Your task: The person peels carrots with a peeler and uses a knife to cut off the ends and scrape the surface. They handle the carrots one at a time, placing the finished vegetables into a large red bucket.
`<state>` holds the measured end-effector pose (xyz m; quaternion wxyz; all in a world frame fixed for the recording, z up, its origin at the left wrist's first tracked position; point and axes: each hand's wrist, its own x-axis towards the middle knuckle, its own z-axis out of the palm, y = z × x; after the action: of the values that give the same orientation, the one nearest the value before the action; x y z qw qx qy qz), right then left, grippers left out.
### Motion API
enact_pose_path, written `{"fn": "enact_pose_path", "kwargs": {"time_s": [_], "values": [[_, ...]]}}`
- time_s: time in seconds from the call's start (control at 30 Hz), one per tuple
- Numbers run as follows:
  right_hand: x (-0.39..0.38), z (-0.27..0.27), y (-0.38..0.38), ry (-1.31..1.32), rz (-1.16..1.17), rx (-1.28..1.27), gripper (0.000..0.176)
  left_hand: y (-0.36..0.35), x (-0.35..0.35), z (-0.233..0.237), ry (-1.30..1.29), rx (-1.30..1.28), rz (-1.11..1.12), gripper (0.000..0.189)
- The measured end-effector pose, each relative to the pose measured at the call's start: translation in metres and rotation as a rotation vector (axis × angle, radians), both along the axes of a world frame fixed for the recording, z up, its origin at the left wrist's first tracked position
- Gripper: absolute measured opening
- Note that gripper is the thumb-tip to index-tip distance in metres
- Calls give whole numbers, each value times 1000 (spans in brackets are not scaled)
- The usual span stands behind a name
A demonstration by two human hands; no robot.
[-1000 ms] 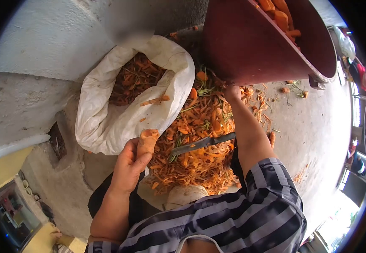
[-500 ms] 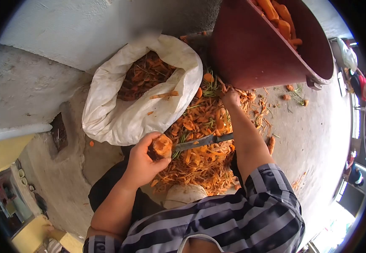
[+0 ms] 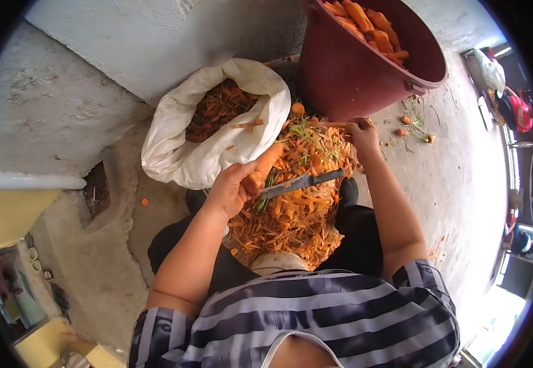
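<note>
My left hand (image 3: 232, 189) is closed round a thick orange carrot (image 3: 268, 164) beside the white sack. Over to the right, my right hand (image 3: 363, 134) grips the end of a thin carrot (image 3: 331, 124) at the far edge of the peelings, close to the red bucket. A knife (image 3: 303, 183) with a dark handle lies across the heap of orange peelings (image 3: 285, 224), between my two hands, with neither hand on its handle. Green stems are mixed into the heap.
A white sack (image 3: 174, 153) with peelings inside stands at the left of the heap. The red bucket (image 3: 352, 73) holds several peeled carrots. Carrot tops (image 3: 406, 120) lie on the floor at the right. People are far off at the right edge.
My right hand has come out of the peelings and now has a thin carrot. The carrot in my left hand now points away, its length visible. The view has shifted.
</note>
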<state>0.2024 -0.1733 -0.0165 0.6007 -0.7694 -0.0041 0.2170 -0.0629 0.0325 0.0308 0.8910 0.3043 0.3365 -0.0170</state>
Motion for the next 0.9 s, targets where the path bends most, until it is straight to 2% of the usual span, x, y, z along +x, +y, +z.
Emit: {"fn": "enact_pose_path", "kwargs": {"time_s": [0.03,0.13,0.17,0.27,0.3,0.4,0.43,0.53,0.57,0.63,0.7,0.8,0.9], "values": [[-16,25,-5,62,-2,95,17,-2,-4,-8,-58,-32,-36,28],[-48,57,-21,380,-203,553,15,-15,-8,23,-218,-44,-140,41],[-61,64,-24,407,-229,726,13,-19,-10,25,-257,-38,-169,49],[-70,53,-31,528,-140,873,14,-37,-10,35,-201,-18,-134,46],[-71,49,-28,553,-123,898,18,-41,-9,28,-244,15,-204,37],[-84,70,-1,552,-253,844,22,-51,1,26,-155,278,-344,30],[-85,75,1,547,-211,847,25,-52,5,21,-188,361,-355,31],[-78,64,4,542,-226,678,21,-50,18,10,-164,308,-351,31],[-76,60,4,542,-211,610,23,-47,22,5,-133,212,-334,31],[-68,48,4,537,-115,525,21,-42,31,-3,-68,17,-299,31],[-61,40,2,482,16,417,21,-41,37,1,-77,21,-320,30],[-63,60,6,413,201,424,27,-43,43,14,-6,25,-233,30],[-64,79,11,250,266,327,20,-40,46,8,26,-74,-151,32]]}}
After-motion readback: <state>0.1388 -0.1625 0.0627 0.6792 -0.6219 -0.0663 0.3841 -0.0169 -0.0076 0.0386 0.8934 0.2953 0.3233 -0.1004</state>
